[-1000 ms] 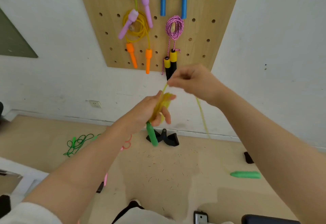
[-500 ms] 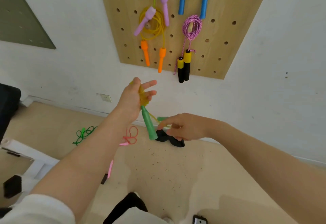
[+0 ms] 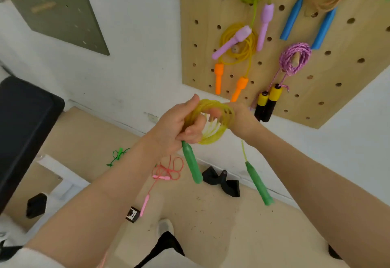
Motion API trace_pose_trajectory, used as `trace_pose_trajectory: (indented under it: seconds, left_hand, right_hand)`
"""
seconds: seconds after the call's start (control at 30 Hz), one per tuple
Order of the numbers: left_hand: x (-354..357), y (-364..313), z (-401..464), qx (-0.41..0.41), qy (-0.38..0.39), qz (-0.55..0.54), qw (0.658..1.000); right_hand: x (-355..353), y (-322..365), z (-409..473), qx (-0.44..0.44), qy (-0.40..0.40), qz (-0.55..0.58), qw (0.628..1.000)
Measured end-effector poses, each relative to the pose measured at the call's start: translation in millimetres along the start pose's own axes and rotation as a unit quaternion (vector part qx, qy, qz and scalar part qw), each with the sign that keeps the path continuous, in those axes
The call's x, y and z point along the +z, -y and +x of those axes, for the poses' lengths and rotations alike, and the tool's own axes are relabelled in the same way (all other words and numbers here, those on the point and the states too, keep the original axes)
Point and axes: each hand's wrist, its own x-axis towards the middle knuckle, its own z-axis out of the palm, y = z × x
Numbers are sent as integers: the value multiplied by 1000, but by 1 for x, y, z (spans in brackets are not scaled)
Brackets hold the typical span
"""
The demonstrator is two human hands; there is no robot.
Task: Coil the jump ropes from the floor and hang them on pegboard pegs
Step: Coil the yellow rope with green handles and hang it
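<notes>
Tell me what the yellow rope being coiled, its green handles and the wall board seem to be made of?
Rope: probably soft plastic, glossy and see-through, the hand showing behind the loops.
Handles: likely moulded plastic, smooth, even green.
Board: looks like pale plywood, matt, faint grain, drilled with holes.

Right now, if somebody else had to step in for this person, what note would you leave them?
Left hand: grip closed on the yellow coil, one green handle hanging below it.
Right hand: against the coil's far side; its grip is hidden. The other green handle dangles beneath.
Done: five ropes hang on the pegboard; this one is nearly coiled.
Left: hang it on a peg, then coil the green rope and pink rope lying on the floor.
</notes>
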Motion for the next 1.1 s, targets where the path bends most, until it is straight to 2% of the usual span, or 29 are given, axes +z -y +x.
trace_pose_trajectory:
  seconds: [0.07, 0.13, 0.23, 0.33, 0.43, 0.5, 0.57, 0.67, 0.73, 0.83, 0.9, 1.03, 1.1]
  left_hand:
    - [-27, -14, 9, 58, -55, -18, 997]
    - [-57, -26, 18, 86, -154, -39, 984]
    - [-100, -36, 29, 75, -293, -15, 953]
    - [-134, -39, 34, 24, -332, 82, 939]
    - [-164, -42, 35, -14, -324, 185, 928]
    - [-179, -44, 34, -43, -299, 233, 924]
    - [-187, -45, 32, -75, -258, 252, 930]
    - [-194, -50, 30, -97, -206, 174, 958]
    - [-196, -60, 31, -116, -179, 101, 972]
    - [-199, -73, 37, -132, -149, 57, 978]
    - [-196, -79, 43, -132, -119, 66, 982]
    - [-182, -81, 59, -152, -45, 116, 980]
    - [-172, -77, 67, -168, -34, 160, 972]
  right_hand:
    - [19, -1, 15, 24, 90, -44, 995]
    - [34, 10, 29, 33, 177, -81, 980]
    - [49, 35, 53, 21, 274, -112, 955]
    - [58, 59, 83, -38, 318, -160, 934]
    - [58, 79, 110, -56, 354, -134, 924]
    - [58, 92, 129, -87, 346, -157, 921]
    - [61, 102, 149, -140, 287, -196, 927]
    - [66, 102, 173, -177, 149, -155, 961]
    - [67, 95, 180, -152, 149, -122, 969]
    - [70, 85, 182, -64, 231, -102, 965]
    - [71, 77, 180, -23, 255, -32, 966]
    - [63, 63, 172, -11, 216, 13, 976]
    - [57, 55, 166, 15, 201, 36, 979]
